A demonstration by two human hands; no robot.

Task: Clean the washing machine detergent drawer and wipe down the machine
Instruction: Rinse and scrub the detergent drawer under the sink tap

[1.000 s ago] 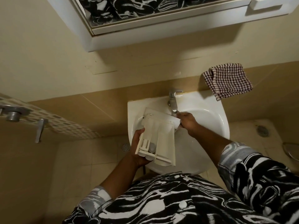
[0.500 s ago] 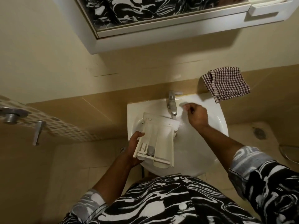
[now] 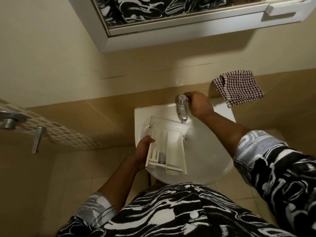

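Detergent drawer (image 3: 166, 147): white plastic, compartments facing up, held over the left half of the sink (image 3: 210, 156), its far end just below the tap (image 3: 182, 108).
Your left hand (image 3: 142, 151): fingers curled around the drawer's left wall, thumb on the rim.
Your right hand (image 3: 200, 105): fingers closed around the top of the tap.
Checked cloth (image 3: 239, 87): draped at the sink's far right corner, apart from both hands.

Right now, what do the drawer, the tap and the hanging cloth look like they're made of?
Detergent drawer: off-white moulded plastic, matte, with thin ribbed dividers. Tap: metal, probably chromed, with a grey sheen. Checked cloth: soft woven fabric, likely cotton, folded and draping.
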